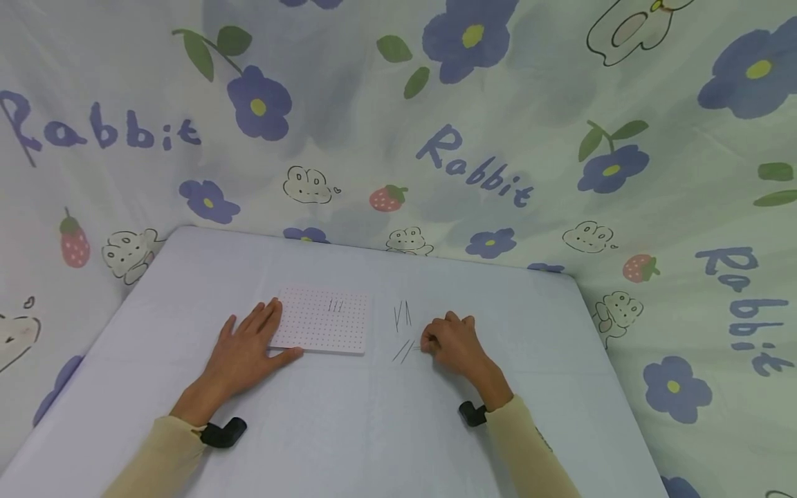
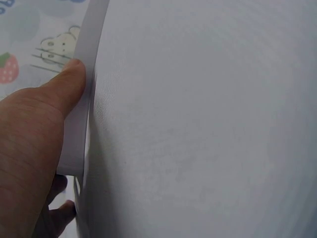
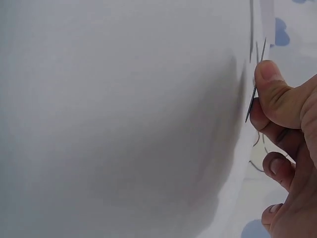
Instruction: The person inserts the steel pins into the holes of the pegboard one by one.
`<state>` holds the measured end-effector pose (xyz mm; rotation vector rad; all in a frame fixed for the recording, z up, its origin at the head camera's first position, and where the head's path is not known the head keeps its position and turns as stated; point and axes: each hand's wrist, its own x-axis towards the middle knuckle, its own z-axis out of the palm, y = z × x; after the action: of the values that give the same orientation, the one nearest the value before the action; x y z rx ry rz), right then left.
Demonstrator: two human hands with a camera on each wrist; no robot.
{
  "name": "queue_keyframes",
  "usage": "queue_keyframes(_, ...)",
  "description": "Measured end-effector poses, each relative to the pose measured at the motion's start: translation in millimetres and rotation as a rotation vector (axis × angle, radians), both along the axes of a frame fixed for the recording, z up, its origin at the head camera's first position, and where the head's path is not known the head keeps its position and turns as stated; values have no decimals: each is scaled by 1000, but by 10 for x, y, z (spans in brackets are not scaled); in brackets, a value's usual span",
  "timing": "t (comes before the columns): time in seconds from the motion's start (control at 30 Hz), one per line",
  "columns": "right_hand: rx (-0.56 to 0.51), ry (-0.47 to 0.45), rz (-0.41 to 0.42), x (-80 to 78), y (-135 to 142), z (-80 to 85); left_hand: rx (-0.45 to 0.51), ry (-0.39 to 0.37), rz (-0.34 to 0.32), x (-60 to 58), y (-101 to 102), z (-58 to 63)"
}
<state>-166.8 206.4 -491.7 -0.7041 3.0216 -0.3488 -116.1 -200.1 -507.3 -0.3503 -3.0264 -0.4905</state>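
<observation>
A white pegboard (image 1: 317,325) with a grid of small holes lies on the table, and three thin needles (image 1: 335,305) stand up near its upper right. My left hand (image 1: 244,353) is spread at the board's left side, with the thumb (image 2: 69,84) by its front edge. My right hand (image 1: 454,344), right of the board, pinches a thin metal needle (image 3: 255,87) between thumb and forefinger. Beside that hand several loose needles (image 1: 403,351) lie on the table; two more dark needles (image 1: 402,315) lie farther back.
The white-covered table (image 1: 386,429) reaches back to a printed cloth curtain (image 1: 349,138) with flowers and rabbits. Dark wrist cameras sit on both wrists, the left camera (image 1: 224,433) and the right camera (image 1: 472,413).
</observation>
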Motion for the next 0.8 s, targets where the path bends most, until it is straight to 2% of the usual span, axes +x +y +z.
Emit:
queue_keyframes(0.27,-14,40,31,-90,-123,122,9,11,-2,-4,7,-2)
queue_keyframes(0.8,-75,26,78,-236,-592,450,3,12,3,11,-7,-38)
